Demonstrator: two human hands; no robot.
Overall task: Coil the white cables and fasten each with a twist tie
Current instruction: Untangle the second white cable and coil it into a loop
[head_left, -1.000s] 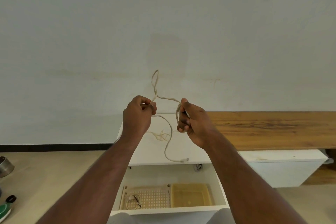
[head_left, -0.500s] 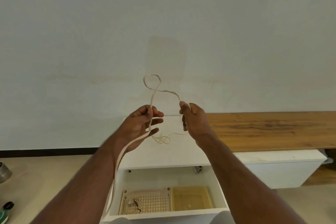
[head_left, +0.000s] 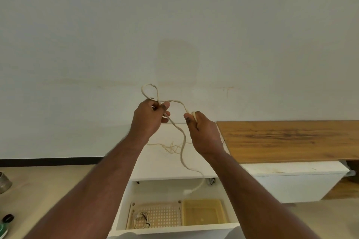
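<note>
Two hands are gripping one cable (head_left: 181,137): left hand (head_left: 148,120) is pinching a loop, right hand (head_left: 202,132) is clutching the coil. Each new loop should be matching the coil's size, with the tail hanging free over the drawer (head_left: 174,228).

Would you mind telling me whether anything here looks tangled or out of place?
Yes: a loose tangle of cables sprawls uncoiled on the white cabinet top, and the open drawer below juts out towards the person.

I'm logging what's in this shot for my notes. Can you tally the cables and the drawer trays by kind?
White cables: 3, one held between the left hand and right hand, a loose one on the white cabinet top, a coiled one in the perforated tray
Trays in the open drawer: 2, perforated tray, yellow tray
Total: 5
</note>
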